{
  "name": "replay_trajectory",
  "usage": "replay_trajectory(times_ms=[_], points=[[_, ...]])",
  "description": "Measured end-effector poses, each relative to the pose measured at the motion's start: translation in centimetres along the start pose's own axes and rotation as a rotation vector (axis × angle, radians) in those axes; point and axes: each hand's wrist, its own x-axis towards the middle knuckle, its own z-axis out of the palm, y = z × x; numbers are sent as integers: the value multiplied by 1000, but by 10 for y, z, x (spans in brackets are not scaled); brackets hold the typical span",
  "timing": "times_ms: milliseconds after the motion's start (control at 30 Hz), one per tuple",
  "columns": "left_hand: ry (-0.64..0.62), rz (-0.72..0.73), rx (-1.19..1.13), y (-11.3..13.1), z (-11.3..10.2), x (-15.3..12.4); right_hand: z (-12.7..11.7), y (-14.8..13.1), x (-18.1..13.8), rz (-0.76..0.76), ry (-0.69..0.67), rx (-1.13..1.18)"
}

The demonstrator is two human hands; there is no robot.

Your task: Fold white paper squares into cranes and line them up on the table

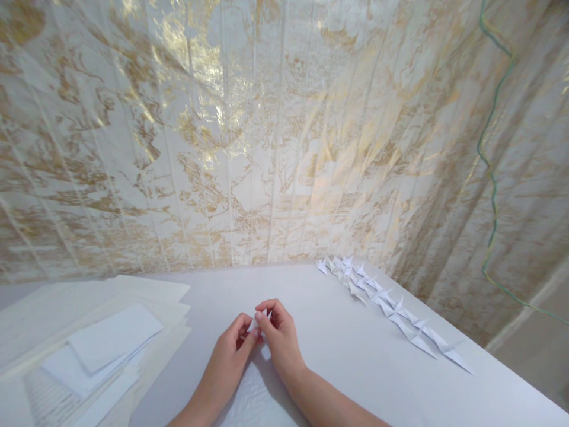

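Between my two hands, above the middle of the white table, is a small piece of folded white paper (pixel 253 324). My left hand (pixel 232 344) pinches it from the left, thumb against fingers. From the right, my right hand (pixel 281 335) grips its upper part, with the thumb laid over it. Fingers hide most of the paper, so its full shape cannot be made out. Off to the right, several folded white paper cranes (pixel 395 308) stand in rows along the table's edge.
Large cream sheets (pixel 173 305) lie at the left of the white table (pixel 347 367), with white folded papers (pixel 118 335) on top. Behind the table hangs a shiny gold-patterned covering (pixel 249 148). A green-yellow wire (pixel 493 178) runs down it at the right.
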Motion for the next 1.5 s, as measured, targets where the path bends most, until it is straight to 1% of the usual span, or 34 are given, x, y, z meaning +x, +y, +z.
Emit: replay_trajectory(times_ms=[267, 533, 900, 1167, 1500], points=[[16, -24, 5, -1, -2, -1, 1, 2, 0, 24, -45, -13], [-30, -34, 10, -2, -2, 2, 1, 1, 3, 47, -63, 4], [-17, -42, 47, -7, -1, 4, 0, -1, 4, 78, -75, -15], [-48, -31, 66, -13, -2, 2, 0, -4, 2, 94, -119, -30], [-57, -29, 95, -8, -2, 3, -1, -1, 3, 118, -163, -19]])
